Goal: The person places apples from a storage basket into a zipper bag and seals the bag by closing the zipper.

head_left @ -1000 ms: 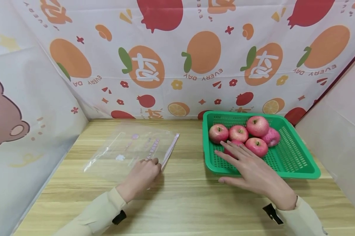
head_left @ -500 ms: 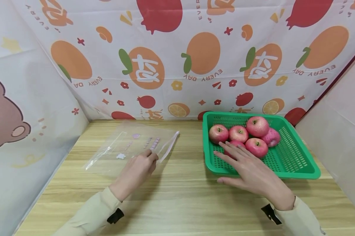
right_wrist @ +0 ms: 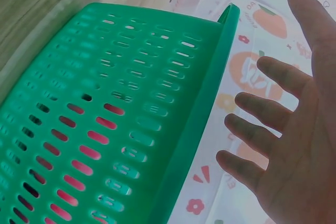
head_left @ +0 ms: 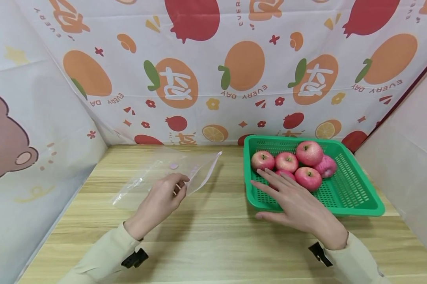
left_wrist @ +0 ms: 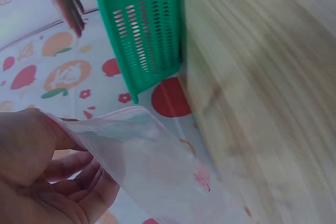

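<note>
A clear zip-top plastic bag [head_left: 199, 177] with small purple prints lies on the left of the table, its zip edge raised. My left hand [head_left: 158, 199] pinches the bag near its mouth; the left wrist view shows the bag's edge [left_wrist: 157, 161] between thumb and fingers, with the mouth slightly parted. On the right is a green plastic basket [head_left: 367, 209] holding several red apples [head_left: 309, 153]. My right hand [head_left: 298, 205], fingers straight and spread, hovers over the basket's near left rim and partly hides one apple. In the right wrist view its palm [right_wrist: 299, 145] holds nothing.
The wooden table [head_left: 217, 244] runs up to a fruit-printed cloth [head_left: 213, 79] at the back. A pale cloth [head_left: 57, 102] with a bear print borders the left, and a plain white wall [head_left: 412, 150] stands close by the basket's right side.
My left hand has lifted and drawn back slightly left, raising the bag's zip edge off the table. My right hand has shifted slightly left over the basket.
</note>
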### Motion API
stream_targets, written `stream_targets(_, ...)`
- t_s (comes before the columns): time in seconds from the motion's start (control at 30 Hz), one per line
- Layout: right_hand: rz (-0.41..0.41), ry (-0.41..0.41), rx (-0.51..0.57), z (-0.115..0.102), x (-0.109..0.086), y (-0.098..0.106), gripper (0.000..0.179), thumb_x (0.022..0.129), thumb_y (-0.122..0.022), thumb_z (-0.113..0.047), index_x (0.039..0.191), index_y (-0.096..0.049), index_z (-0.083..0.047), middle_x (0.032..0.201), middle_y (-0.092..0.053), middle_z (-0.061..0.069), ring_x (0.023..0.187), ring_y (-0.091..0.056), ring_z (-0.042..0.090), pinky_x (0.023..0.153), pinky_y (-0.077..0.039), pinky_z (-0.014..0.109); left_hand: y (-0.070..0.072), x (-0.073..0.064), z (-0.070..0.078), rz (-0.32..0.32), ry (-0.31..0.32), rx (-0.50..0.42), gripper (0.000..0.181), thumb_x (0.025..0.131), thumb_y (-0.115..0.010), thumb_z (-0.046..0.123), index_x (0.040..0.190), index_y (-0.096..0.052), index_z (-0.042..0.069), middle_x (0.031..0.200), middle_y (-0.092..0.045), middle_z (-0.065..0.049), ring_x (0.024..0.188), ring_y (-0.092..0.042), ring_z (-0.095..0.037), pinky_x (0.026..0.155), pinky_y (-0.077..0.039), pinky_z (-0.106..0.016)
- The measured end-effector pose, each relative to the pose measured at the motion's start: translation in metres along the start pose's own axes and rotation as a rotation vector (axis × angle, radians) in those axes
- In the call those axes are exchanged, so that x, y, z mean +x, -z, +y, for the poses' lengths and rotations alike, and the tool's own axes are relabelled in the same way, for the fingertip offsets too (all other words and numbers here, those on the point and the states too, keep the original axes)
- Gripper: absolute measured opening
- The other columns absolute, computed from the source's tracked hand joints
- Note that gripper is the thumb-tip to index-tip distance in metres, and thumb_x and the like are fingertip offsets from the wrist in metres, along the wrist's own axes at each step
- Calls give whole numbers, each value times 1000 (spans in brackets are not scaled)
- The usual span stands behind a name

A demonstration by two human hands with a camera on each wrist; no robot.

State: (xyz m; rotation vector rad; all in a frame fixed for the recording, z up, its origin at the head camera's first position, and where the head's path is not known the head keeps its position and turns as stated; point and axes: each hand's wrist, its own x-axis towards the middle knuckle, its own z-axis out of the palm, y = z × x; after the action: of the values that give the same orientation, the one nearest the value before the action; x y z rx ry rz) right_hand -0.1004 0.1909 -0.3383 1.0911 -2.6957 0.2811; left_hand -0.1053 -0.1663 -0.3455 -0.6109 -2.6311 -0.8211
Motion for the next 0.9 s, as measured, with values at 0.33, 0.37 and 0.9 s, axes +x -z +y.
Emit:
stream_targets(0.33,-8,43,3,-4,10,-1,77,90,-63,-68,152,-49,-24,162,-40,7,149,-39,27,119,-35,52,10,3,9,-52,120,-98,8,95,-70,6,98,-75,1,69,-65,2,56,-53,-3,50,-45,-22)
stream_targets(0.37,-7,46,0,-5,10,0,77,90,-63,-68,152,-49,-25,162,-40,7,149,-39,27,118,-35,52,11,2,10,-61,129,-108,7,95,-70,7,96,-76,2,67,-63,3,54,-52,-2,49,-44,-22)
stream_targets(0.9,51,65,32,-10,22,-1,76,92,-62,-66,153,-48,-22,163,-39,5,150,-38,25,120,-33,48,22,2,20,-83,188,-229,7,97,-68,8,92,-73,6,71,-66,3,54,-57,-3,51,-48,-23)
